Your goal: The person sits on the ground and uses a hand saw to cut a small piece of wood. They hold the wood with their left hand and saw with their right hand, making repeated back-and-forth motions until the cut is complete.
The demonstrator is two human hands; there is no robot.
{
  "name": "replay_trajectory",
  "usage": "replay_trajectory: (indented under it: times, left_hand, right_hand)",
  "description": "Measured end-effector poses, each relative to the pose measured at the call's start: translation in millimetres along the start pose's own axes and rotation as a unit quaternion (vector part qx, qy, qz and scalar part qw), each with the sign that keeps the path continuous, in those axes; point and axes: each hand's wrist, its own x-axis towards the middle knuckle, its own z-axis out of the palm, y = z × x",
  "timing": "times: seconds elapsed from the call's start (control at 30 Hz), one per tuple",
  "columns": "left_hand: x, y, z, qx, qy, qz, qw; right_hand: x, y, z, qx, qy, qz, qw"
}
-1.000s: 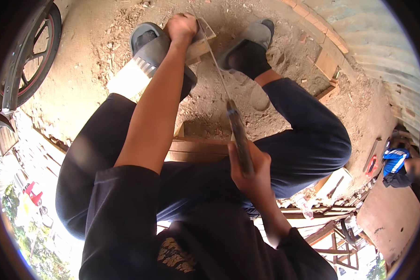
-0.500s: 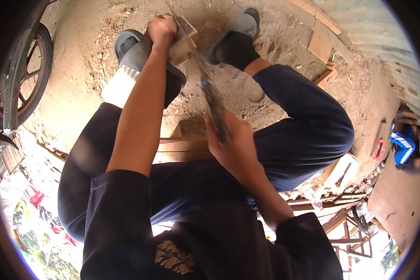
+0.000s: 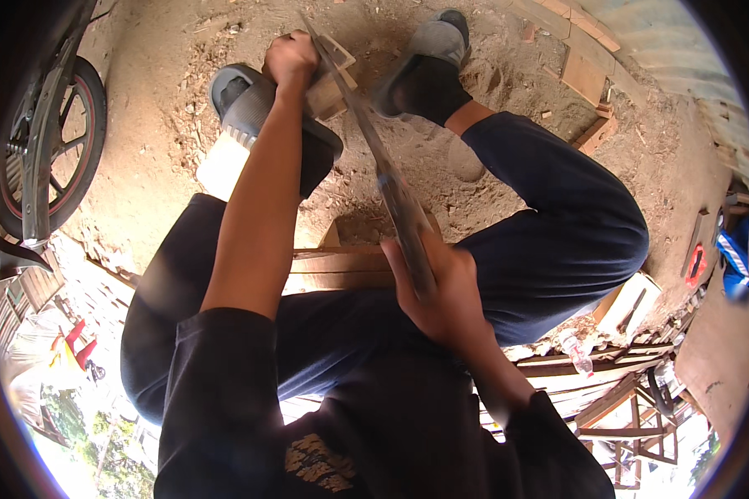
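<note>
My right hand (image 3: 443,287) is wrapped around the dark handle of a long, narrow-bladed tool (image 3: 364,125). Its thin blade slants forward and left; whether it has teeth cannot be made out. The blade lies across a pale wooden piece (image 3: 328,97) low over the ground, between my feet. At the wood's left end my left hand (image 3: 292,58) is closed on it, just left of the blade, its fingertips hidden. My left foot in a grey slipper (image 3: 245,96) rests close beside that hand, and my right foot (image 3: 429,66) stands to the right of the wood.
Under my thighs lies a wooden plank (image 3: 341,272). A wheel (image 3: 79,145) stands at the left on the dirt ground (image 3: 154,125). Boards (image 3: 585,75) line the right near corrugated sheeting (image 3: 670,41). A plastic bottle (image 3: 576,353) and a wooden frame (image 3: 632,432) are at lower right.
My right hand has drawn the tool back toward my body, slightly rightward. My left hand keeps its place on the wood. The whole view has shifted a little.
</note>
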Motion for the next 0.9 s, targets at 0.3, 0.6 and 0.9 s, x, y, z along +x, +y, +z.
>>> replay_trajectory:
  times: [0.3, 0.6, 0.9]
  left_hand:
    - [5, 2, 4, -0.017, -0.023, -0.003, 1.000]
    - [2, 4, 2, -0.002, -0.003, 0.007, 1.000]
    - [-3, 7, 0, 0.031, -0.011, 0.066, 0.997]
  right_hand:
    - [30, 2, 17, 0.001, -0.002, -0.007, 1.000]
    - [41, 1, 9, 0.041, -0.004, 0.046, 0.998]
    - [51, 23, 26, -0.078, 0.020, -0.073, 0.994]
